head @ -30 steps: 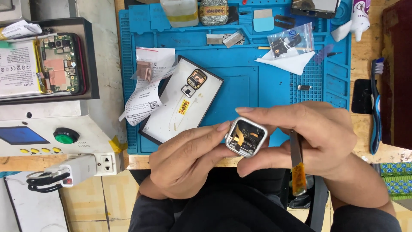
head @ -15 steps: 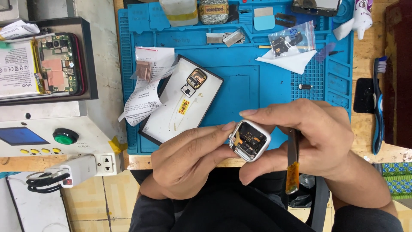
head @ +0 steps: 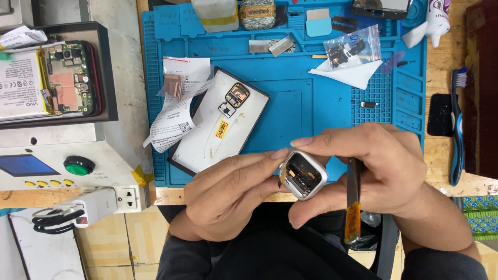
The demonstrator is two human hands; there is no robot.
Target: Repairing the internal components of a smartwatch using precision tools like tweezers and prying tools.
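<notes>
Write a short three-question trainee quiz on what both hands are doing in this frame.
1. True or false: both hands grip the small square silver opened watch case.
2. Which hand also holds the thin metal tool with the amber handle? A) left hand B) right hand
3. What colour is the ridged rubber work mat beneath?

Key: 1 true; 2 B; 3 blue.

light: bright, even, from above | shadows: soft and short, under the hands on the blue mat (head: 290,109) | glare: weak shine on the plastic bag (head: 348,47) and on the metal watch case (head: 304,175) | focus: sharp in the centre, no motion blur | edges: slightly softer, small bending at the corners
</notes>
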